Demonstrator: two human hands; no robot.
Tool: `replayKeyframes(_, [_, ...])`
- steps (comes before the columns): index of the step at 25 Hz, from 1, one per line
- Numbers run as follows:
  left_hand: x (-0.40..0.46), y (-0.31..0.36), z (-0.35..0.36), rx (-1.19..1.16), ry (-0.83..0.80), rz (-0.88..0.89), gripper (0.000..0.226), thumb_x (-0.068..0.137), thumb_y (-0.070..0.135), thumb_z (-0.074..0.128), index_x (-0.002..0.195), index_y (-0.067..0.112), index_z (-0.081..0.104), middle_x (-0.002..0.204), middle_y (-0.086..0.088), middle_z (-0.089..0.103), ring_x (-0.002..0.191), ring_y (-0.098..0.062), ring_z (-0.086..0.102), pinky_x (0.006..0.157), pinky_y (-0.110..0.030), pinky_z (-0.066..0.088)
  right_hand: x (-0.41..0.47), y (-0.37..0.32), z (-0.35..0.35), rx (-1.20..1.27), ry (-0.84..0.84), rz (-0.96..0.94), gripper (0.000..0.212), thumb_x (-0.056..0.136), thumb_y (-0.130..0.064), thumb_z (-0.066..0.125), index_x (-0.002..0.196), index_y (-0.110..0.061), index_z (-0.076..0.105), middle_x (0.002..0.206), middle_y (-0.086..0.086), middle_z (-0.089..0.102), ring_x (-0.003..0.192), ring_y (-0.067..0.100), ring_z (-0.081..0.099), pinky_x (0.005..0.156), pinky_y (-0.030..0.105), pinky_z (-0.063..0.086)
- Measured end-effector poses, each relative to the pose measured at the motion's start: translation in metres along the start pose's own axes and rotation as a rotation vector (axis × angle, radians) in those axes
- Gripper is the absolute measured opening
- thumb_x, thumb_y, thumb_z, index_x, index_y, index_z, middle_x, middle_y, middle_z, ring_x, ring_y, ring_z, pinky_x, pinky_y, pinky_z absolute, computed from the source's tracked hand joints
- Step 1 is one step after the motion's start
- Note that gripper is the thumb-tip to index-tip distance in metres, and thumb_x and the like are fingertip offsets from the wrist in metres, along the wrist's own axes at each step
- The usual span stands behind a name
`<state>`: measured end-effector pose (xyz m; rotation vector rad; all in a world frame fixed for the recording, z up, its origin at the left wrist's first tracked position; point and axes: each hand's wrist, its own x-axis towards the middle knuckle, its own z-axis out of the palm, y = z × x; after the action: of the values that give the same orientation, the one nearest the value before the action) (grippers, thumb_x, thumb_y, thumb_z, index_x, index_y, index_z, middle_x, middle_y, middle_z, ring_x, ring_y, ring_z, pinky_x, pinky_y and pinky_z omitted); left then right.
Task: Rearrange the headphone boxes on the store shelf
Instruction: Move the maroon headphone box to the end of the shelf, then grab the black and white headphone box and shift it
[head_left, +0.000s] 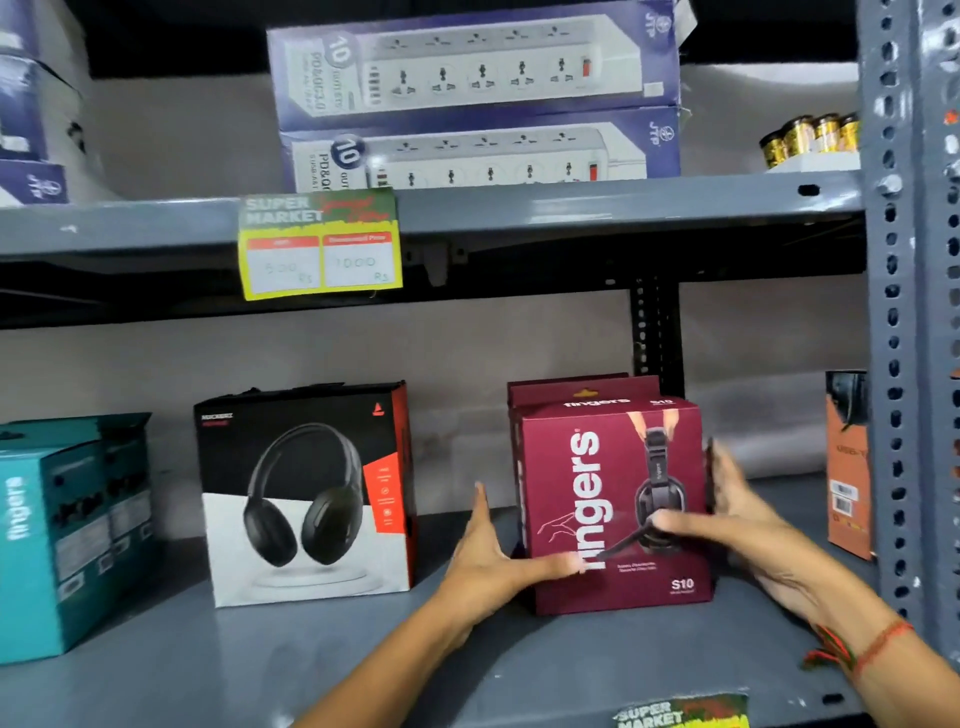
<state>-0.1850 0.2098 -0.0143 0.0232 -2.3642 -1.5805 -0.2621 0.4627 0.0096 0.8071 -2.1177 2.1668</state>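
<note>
A maroon headphone box (587, 483) stands upright on the grey metal shelf (260, 654), right of centre, with one or two more maroon boxes (571, 387) behind it. My left hand (491, 558) presses its left side, thumb across the lower front. My right hand (727, 514) clasps its right side, thumb over the front. A black, white and red headphone box (306, 493) stands to the left. Teal headphone boxes (67, 525) stand at the far left.
An orange box (847, 467) stands at the far right behind the perforated grey upright (893, 364). The shelf above carries stacked power strip boxes (478, 98), gold cans (810, 135) and a yellow price tag (319, 244) on its edge.
</note>
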Motion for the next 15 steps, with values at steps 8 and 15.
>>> replayKeyframes(8, [-0.078,0.002,-0.132,0.176,0.610,0.505,0.114,0.069,0.056,0.080,0.160,0.026,0.018,0.165,0.010,0.024,0.150,-0.004,0.024,0.116,-0.015,0.024,-0.039,-0.051,0.149,-0.219,0.216,-0.439,0.127,0.052,-0.052,0.084,0.156,-0.045,0.011,0.158,-0.024,0.018,0.140,-0.009,0.027,0.114,0.027,0.024])
replayKeyframes(15, [-0.074,-0.069,-0.265,0.324,0.560,0.233,0.140,0.059,0.058,0.083,0.161,0.015,-0.002,0.170,-0.004,-0.001,0.156,-0.021,0.005,0.120,-0.033,0.009,-0.004,-0.013,0.269,-0.300,-0.045,-0.211,0.128,0.056,-0.052,0.090,0.156,-0.045,0.011,0.163,-0.015,0.016,0.141,-0.003,0.012,0.116,0.028,0.016])
